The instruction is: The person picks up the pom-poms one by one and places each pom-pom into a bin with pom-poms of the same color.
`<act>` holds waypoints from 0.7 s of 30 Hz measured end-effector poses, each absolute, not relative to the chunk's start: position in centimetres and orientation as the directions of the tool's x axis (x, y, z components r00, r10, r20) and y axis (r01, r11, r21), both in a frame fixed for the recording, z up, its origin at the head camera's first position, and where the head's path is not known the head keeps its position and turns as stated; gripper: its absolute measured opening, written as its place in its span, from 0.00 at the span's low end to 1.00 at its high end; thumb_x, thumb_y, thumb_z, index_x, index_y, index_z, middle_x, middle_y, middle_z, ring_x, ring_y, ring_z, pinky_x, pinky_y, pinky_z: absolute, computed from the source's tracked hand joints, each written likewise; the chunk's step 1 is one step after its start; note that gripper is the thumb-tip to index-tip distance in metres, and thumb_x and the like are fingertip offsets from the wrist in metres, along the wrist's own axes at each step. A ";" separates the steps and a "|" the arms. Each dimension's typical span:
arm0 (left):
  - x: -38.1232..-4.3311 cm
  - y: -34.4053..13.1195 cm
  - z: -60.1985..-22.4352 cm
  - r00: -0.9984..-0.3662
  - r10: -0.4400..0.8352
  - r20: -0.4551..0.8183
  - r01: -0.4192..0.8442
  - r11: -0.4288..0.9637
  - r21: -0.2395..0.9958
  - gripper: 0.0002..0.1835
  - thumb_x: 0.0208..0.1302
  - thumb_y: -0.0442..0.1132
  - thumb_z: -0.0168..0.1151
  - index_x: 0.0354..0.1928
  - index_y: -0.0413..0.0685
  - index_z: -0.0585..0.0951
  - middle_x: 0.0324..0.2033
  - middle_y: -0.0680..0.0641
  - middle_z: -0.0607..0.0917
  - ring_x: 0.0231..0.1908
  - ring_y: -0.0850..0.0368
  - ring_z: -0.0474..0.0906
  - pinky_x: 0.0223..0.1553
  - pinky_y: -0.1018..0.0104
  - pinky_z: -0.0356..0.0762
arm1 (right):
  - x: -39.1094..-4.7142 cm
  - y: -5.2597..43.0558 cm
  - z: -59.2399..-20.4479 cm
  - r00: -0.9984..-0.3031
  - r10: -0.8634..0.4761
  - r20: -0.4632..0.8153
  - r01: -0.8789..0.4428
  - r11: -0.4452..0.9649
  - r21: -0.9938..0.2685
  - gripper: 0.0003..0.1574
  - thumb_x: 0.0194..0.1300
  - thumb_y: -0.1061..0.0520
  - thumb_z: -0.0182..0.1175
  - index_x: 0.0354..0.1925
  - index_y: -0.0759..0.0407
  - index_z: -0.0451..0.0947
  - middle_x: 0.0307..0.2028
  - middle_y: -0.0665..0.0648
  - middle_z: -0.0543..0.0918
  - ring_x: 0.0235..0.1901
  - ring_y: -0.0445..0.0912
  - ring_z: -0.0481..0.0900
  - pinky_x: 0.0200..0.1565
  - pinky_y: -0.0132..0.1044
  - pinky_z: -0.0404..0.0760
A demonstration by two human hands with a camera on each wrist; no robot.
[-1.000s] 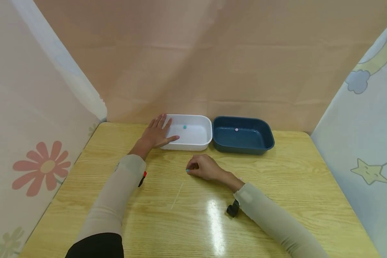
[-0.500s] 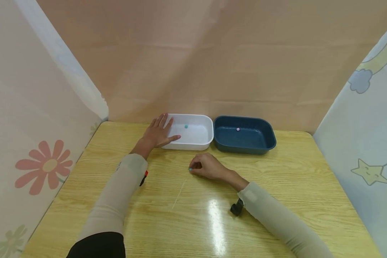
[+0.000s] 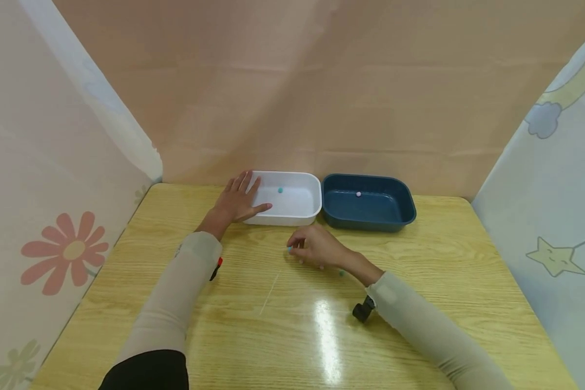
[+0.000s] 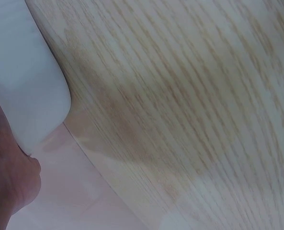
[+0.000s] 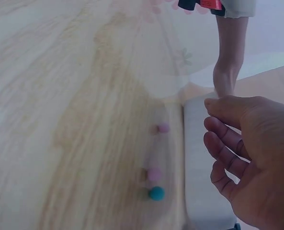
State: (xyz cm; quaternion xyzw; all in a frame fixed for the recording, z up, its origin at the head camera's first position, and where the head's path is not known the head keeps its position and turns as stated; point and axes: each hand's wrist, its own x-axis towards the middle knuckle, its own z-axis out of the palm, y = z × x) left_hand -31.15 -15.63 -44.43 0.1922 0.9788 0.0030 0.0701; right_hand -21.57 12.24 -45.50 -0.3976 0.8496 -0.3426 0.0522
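Note:
In the head view my left hand [image 3: 235, 201] lies with spread fingers over the left end of a white basin [image 3: 292, 221]. Low over the table in front of the basins, my right hand [image 3: 319, 248] pinches a small blue ball [image 3: 290, 248] between thumb and forefinger. That ball is hidden in the right wrist view, where the right hand's [image 5: 256, 148] other fingers are loosely curled. Beneath this hand, a pink ball [image 5: 163, 128], a second pink ball [image 5: 153, 174] and a teal ball [image 5: 156, 193] lie in a row on the wood.
A dark blue basin [image 3: 368, 223] stands right beside the white one, with a pale pink ball [image 3: 358, 194] inside. One teal ball [image 3: 280, 190] lies in the white basin. Behind both rises a tan backdrop [image 3: 292, 108]; printed side panels flank the wooden table [image 3: 224, 330].
My right hand has risen slightly off the table with the blue ball between its fingertips. Balls beneath that hand and wrist now show. The left hand has stayed on the white basin.

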 end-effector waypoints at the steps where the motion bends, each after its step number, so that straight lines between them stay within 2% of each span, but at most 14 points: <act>1: -31.1 -15.7 -44.4 -0.916 0.377 -0.135 0.376 0.926 0.032 0.54 0.75 0.76 0.35 0.86 0.47 0.38 0.85 0.38 0.32 0.84 0.40 0.27 0.82 0.41 0.31 | -21.6 12.3 -45.3 -0.677 -0.711 0.189 -0.644 0.448 -0.620 0.06 0.67 0.61 0.73 0.42 0.60 0.91 0.38 0.52 0.90 0.34 0.36 0.85 0.39 0.32 0.85; 8: -31.1 -15.7 -44.5 -0.917 0.368 -0.152 0.366 0.930 0.040 0.54 0.75 0.77 0.34 0.86 0.49 0.35 0.85 0.39 0.31 0.84 0.42 0.25 0.82 0.43 0.29 | -21.9 12.8 -44.1 -0.646 -0.718 0.261 -0.709 0.437 -0.553 0.06 0.67 0.62 0.74 0.43 0.61 0.91 0.37 0.51 0.90 0.34 0.40 0.85 0.37 0.34 0.84; 14: -31.1 -15.6 -44.5 -0.917 0.368 -0.153 0.365 0.930 0.043 0.54 0.74 0.78 0.33 0.86 0.50 0.33 0.84 0.39 0.30 0.84 0.42 0.25 0.82 0.44 0.28 | -22.4 13.4 -43.2 -0.662 -0.695 0.283 -0.707 0.451 -0.545 0.06 0.66 0.62 0.74 0.43 0.61 0.90 0.34 0.51 0.89 0.31 0.42 0.85 0.31 0.32 0.81; 21: -31.0 -15.6 -44.6 -0.920 0.362 -0.149 0.362 0.932 0.024 0.54 0.74 0.78 0.32 0.86 0.50 0.34 0.85 0.39 0.31 0.84 0.42 0.26 0.82 0.43 0.29 | -23.3 13.6 -42.4 -0.667 -0.680 0.306 -0.712 0.460 -0.530 0.05 0.67 0.61 0.74 0.42 0.60 0.91 0.32 0.49 0.88 0.29 0.38 0.83 0.31 0.33 0.80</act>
